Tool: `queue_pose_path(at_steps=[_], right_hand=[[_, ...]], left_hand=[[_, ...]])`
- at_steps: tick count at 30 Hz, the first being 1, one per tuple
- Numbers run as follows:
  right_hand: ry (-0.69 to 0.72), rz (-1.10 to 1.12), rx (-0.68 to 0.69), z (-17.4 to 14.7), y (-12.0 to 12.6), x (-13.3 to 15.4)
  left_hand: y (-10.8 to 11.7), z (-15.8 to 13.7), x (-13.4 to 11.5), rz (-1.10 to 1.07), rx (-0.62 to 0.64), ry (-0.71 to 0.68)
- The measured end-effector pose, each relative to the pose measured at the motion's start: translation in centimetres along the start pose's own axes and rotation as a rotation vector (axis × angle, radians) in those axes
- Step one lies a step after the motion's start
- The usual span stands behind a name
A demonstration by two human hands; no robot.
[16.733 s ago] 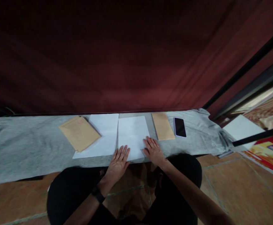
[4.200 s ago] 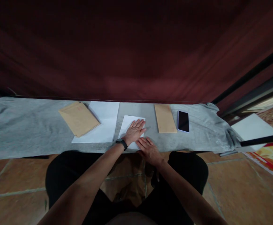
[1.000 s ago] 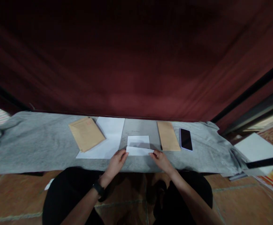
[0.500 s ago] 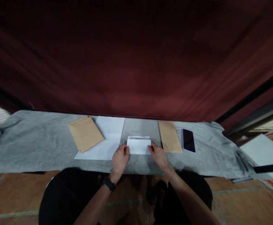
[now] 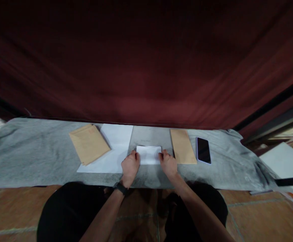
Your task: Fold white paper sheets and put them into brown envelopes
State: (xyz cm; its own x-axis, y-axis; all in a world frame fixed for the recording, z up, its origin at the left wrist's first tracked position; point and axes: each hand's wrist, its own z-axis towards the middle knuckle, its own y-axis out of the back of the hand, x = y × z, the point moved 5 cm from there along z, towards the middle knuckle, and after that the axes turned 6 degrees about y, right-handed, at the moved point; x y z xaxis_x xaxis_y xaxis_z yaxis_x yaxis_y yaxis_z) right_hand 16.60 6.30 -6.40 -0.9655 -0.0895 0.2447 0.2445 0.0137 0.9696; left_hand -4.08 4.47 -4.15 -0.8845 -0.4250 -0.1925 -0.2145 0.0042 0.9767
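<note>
A folded sheet of white paper [image 5: 149,155] lies on the grey cloth between my hands, its long side running left to right. My left hand [image 5: 130,164], with a dark watch on the wrist, pinches its left end with curled fingers. At the right end, my right hand [image 5: 168,162] grips the paper between thumb and fingers. Left of my left hand, larger white sheets [image 5: 116,148] lie flat, partly under a small stack of brown envelopes [image 5: 89,144]. A single brown envelope [image 5: 183,146] rests just right of my right hand.
A phone [image 5: 203,150] with a dark screen lies right of the single envelope. The grey cloth [image 5: 43,151] covers the narrow surface, with a dark red curtain [image 5: 146,84] behind it. My knees are below its front edge. A white panel [image 5: 285,161] stands at far right.
The paper's upper flap has come up level with its far edge, covering the strip that showed behind it. Both hands have shifted slightly away from me, still at the two ends.
</note>
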Motion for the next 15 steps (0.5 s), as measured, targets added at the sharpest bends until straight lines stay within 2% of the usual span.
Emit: queue_pose_path(at_steps=[5,9,12,15], right_hand=[[0.086,-0.005,-0.100,-0.1,0.6,0.2],[0.270,0.077,-0.193,-0.2,0.8,1.2],[0.438,0.150,-0.179,-0.8,0.3,2.6],[0.509,0.135,-0.129,-1.5,-0.8,3.4]], left_hand=[[-0.2,0.1,-0.3,0.026,-0.010,-0.040],[-0.3,0.2,-0.2,0.027,-0.005,-0.056],[-0.3,0.3,-0.2,0.038,-0.014,-0.063],[-0.2,0.3,-0.3,0.043,-0.023,-0.079]])
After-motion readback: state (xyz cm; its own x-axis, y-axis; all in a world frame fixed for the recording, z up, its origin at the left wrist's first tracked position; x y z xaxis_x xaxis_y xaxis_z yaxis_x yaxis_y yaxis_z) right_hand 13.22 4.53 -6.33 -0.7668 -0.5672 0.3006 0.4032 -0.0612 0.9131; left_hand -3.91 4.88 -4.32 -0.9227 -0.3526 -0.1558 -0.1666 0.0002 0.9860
